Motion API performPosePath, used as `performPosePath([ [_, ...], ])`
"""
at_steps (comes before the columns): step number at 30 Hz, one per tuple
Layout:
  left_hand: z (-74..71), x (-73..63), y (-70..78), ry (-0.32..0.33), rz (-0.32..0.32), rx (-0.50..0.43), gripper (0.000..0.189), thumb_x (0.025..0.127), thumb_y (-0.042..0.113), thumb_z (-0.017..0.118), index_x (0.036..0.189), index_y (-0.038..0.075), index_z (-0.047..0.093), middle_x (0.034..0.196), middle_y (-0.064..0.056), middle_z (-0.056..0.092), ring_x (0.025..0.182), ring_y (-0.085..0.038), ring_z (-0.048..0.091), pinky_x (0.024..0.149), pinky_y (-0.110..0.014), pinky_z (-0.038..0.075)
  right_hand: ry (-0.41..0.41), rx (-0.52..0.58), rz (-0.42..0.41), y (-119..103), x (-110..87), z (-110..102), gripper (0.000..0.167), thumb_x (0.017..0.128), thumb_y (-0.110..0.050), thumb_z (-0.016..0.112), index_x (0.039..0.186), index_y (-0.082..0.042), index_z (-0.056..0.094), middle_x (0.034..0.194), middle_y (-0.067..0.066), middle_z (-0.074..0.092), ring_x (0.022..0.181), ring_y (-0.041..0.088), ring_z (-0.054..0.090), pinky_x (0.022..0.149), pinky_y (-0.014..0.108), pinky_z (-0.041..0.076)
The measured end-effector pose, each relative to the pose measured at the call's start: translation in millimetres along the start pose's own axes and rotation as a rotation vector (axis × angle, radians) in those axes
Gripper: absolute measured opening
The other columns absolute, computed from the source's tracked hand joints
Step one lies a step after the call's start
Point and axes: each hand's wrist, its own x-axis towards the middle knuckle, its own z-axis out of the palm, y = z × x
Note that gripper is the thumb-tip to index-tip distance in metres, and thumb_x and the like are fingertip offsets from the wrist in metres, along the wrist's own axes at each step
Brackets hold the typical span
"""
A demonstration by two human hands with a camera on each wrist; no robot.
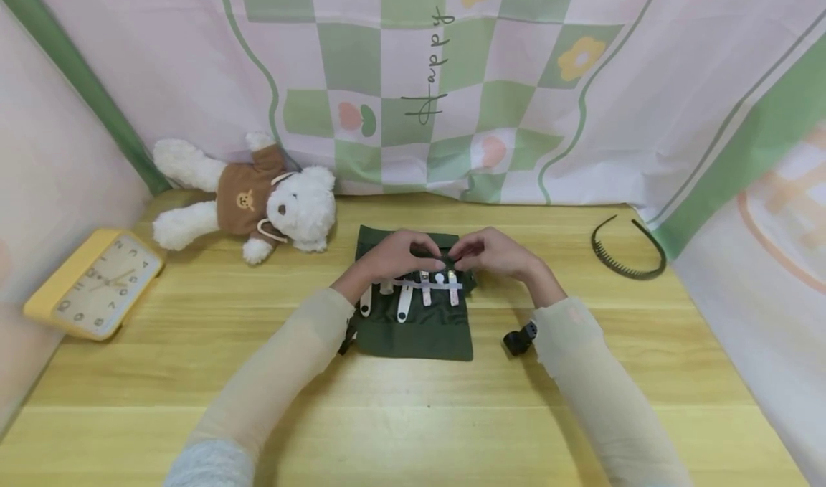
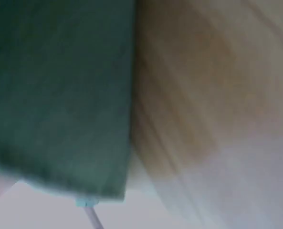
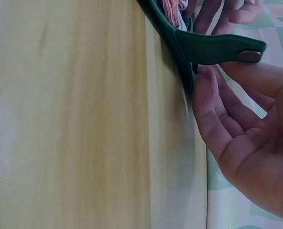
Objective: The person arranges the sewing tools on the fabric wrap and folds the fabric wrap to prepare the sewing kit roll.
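A dark green fabric organizer (image 1: 419, 340) lies unfolded on the table. A pale elastic strip (image 1: 415, 285) across it holds several small items, among them a white strap-shaped piece with a dark dot (image 1: 404, 305) and a pink-and-white piece (image 1: 453, 290). Over its upper right part, my left hand (image 1: 400, 254) and right hand (image 1: 497, 254) bring their fingertips close together. In the right wrist view, the fingers of the right hand (image 3: 246, 138) pinch a small dark thing at the organizer's edge, beside a green tab with a metal snap (image 3: 250, 56). What the left fingertips hold is hidden.
At the back left lies a white plush bear (image 1: 241, 200) in a brown top. A yellow clock (image 1: 106, 282) stands at the left edge of the wooden table (image 1: 400, 422). A dark toothed headband (image 1: 629, 257) is at the back right, before a checked curtain (image 1: 400, 64).
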Motion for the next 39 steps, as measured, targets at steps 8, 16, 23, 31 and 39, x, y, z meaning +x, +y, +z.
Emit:
performPosePath([
  [8,-20.6,-10.2,-10.6,0.140,0.001,0.021,0.033,0.096,0.028,0.073,0.120,0.005,0.072,0.118,-0.004,0.069,0.113,-0.021,0.062,0.100,-0.040,0.048,0.036,-0.036,-0.008,5.8,-16.7,-4.5,0.032,0.096,0.006,0.059,0.127,0.010,0.062,0.120,0.025,0.066,0.109,0.036,0.065,0.091,0.041,0.055],
  [16,-37.8,-19.6,-20.0,0.244,-0.025,0.084,0.034,0.095,0.027,0.075,0.120,0.006,0.072,0.128,-0.009,0.066,0.123,-0.027,0.058,0.107,-0.043,0.043,0.008,-0.047,0.025,8.0,-33.0,-4.4,0.034,0.093,0.001,0.064,0.127,0.008,0.062,0.116,0.019,0.066,0.111,0.035,0.062,0.090,0.041,0.054],
  [23,-45.2,-23.9,-22.5,0.293,-0.046,0.095,0.034,0.095,0.024,0.075,0.121,0.003,0.071,0.131,-0.012,0.065,0.127,-0.033,0.055,0.110,-0.046,0.040,-0.020,-0.015,0.052,9.7,-42.7,-3.1,0.040,0.091,-0.006,0.073,0.127,0.008,0.062,0.116,0.018,0.067,0.110,0.032,0.063,0.088,0.037,0.055],
  [31,-47.5,-26.3,-28.1,0.325,-0.092,0.108,0.040,0.097,0.029,0.072,0.129,0.005,0.068,0.135,-0.012,0.062,0.128,-0.032,0.053,0.107,-0.047,0.042,-0.071,0.173,0.144,11.1,-48.6,1.4,0.047,0.092,-0.007,0.074,0.127,0.018,0.057,0.109,0.024,0.071,0.093,0.031,0.073,0.081,0.041,0.060],
  [39,-47.9,-26.5,-32.0,0.338,-0.126,0.143,0.039,0.099,0.028,0.069,0.131,0.005,0.067,0.141,-0.014,0.057,0.136,-0.033,0.046,0.110,-0.050,0.039,-0.196,0.273,0.237,10.2,-54.2,11.0,0.035,0.095,-0.010,0.071,0.119,0.015,0.065,0.102,0.023,0.073,0.090,0.031,0.074,0.079,0.043,0.060],
])
